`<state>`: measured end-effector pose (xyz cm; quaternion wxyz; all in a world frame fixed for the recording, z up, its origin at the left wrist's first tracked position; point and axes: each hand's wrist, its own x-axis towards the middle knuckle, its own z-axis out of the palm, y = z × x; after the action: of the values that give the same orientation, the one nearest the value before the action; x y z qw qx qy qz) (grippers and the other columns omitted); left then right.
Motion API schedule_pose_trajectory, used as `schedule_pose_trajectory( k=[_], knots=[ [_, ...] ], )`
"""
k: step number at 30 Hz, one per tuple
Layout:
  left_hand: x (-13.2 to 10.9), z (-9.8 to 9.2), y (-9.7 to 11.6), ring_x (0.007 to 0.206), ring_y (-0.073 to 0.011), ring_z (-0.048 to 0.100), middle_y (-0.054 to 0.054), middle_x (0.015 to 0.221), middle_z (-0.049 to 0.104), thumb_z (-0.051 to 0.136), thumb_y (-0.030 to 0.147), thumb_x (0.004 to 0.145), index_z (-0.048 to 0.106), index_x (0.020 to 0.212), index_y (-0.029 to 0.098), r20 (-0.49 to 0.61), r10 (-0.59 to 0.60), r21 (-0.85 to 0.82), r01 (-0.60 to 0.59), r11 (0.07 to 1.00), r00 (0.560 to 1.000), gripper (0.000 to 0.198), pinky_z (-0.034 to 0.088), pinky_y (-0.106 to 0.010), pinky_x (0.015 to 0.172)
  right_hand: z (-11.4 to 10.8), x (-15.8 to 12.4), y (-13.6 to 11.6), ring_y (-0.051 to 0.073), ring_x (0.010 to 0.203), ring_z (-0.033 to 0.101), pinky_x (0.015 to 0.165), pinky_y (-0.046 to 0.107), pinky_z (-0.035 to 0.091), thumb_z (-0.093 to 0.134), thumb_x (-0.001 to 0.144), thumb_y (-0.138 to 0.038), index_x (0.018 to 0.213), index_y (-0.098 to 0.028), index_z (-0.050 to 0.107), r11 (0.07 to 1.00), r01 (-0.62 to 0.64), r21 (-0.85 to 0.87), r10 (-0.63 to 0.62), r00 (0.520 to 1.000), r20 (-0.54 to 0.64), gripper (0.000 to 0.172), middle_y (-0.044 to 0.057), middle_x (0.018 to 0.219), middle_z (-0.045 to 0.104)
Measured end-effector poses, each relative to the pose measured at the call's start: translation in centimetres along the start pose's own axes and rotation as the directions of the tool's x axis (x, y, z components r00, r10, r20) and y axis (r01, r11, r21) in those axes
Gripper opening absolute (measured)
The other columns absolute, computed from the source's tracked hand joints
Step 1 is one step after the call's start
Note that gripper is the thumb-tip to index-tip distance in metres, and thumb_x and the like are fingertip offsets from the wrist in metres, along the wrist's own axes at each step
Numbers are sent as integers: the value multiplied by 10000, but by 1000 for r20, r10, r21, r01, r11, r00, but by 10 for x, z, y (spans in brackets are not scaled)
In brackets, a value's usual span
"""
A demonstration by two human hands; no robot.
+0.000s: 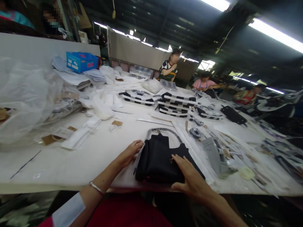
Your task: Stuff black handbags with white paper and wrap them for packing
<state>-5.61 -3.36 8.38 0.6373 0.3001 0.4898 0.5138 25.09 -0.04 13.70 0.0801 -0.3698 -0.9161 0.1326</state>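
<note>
A black handbag (156, 159) lies at the front edge of the table, directly before me. Its wrapped handle (174, 132) arches away from me behind the bag. My left hand (132, 152) is at the bag's left side, fingers stretched out and close to or touching its edge. My right hand (189, 173) rests over the bag's right front with the fingers spread, the fingertips by a small metal fitting (171, 160). Neither hand grips anything that I can see.
The white table (78, 167) carries stacked black-and-white striped bags (176, 104), a blue box (81, 62), clear plastic sheeting (26, 101) and a rolled grey strap (195, 133). Grey pieces and scraps (214, 154) lie to the right. A person (168, 70) is across the table; others sit farther right.
</note>
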Motion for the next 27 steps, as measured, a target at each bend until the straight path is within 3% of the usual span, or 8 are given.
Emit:
schedule_pose_trajectory(
  k=[3,6,12,15,18,20,22,27],
  knots=[
    [2,9,4,1415,-356,314,-207,1501,375,712,607,727,339,1426,185,-55,-6,34,8,999,998,898,208,-523,1153,27,-4,-8,344,1353,439,1147,572,305,737,636,-175,1504,-174,322,993,90,-74,-94,994,-48,962,171,1460,478],
    [7,13,9,1419,-357,303,-259,1506,326,820,489,620,294,1452,133,-95,32,88,-23,996,995,1047,228,-465,1161,34,-1,-19,314,1331,470,1137,532,335,638,614,-50,1506,-173,307,989,100,-107,-106,993,-52,959,159,1449,496],
    [17,-2,38,1369,-375,370,-237,1515,316,733,373,701,293,1463,132,-109,147,342,-102,934,983,913,319,-507,1113,36,22,-45,326,1347,440,1141,511,321,697,684,-121,1460,-167,403,990,48,-136,-55,998,-42,831,183,1455,480],
    [13,-2,59,1374,-386,351,-209,1522,324,735,318,714,383,1425,110,-106,363,641,-215,736,926,820,262,-528,1144,42,38,-53,356,1340,440,1127,527,327,761,716,-234,1437,-148,439,993,-7,-117,-1,998,-66,794,219,1439,482],
    [6,14,65,1402,-338,327,-139,1487,427,696,309,780,529,1338,158,130,513,776,-409,481,849,601,156,-490,1192,42,49,-52,367,1352,423,1124,522,329,798,715,-355,1437,-142,442,996,-9,-92,2,997,-74,833,235,1450,463],
    [4,29,57,1405,-326,339,-104,1463,481,644,336,842,590,1290,203,321,469,803,-499,326,823,471,110,-503,1198,35,52,-46,360,1357,422,1124,519,330,790,724,-444,1431,-156,455,997,26,-67,-29,998,-53,834,223,1456,462],
    [4,40,44,1401,-335,356,-110,1430,524,582,370,894,621,1260,213,428,351,840,-510,186,833,400,85,-548,1190,22,52,-35,330,1340,455,1126,511,335,726,780,-512,1416,-184,481,998,62,-23,-62,998,-20,757,186,1440,498],
    [10,44,25,1361,-314,432,-123,1430,519,398,457,977,548,1340,245,402,78,913,-393,-106,912,446,212,-637,1130,0,45,2,301,1364,432,1147,529,285,511,925,-566,1372,-213,547,999,-40,-15,40,999,19,570,122,1432,524]
  ],
)
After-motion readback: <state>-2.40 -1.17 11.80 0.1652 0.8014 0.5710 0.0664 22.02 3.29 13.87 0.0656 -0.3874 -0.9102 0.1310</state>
